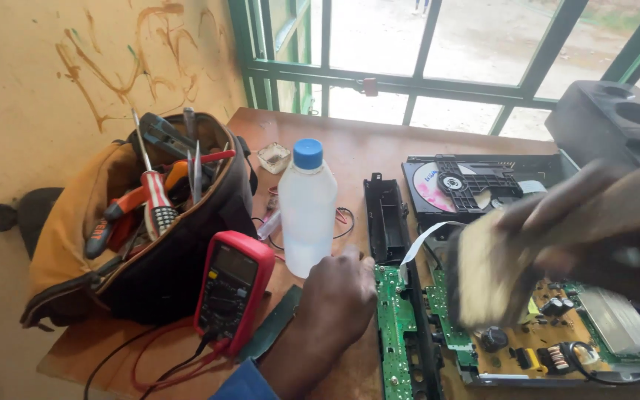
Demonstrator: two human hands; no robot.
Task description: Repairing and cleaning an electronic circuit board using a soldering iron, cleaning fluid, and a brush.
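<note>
**Brush over the open player**

My left hand (pixel 338 292) rests at six o'clock, knuckles up and fingers curled down on the edge of the narrow green circuit board (pixel 395 326), holding nothing. At four o'clock my right hand (pixel 557 222), blurred, is closed around a wide pale brush (pixel 492 275) hanging just above the main board (pixel 557 333). The red multimeter (pixel 232 289) leans at seven o'clock. Beyond my left hand stands the blue-capped bottle (pixel 307 207); the tool bag (pixel 142 222) sits at nine o'clock. The disc tray (pixel 464 185) lies at one o'clock, the black speaker (pixel 616 118) at two.
</note>
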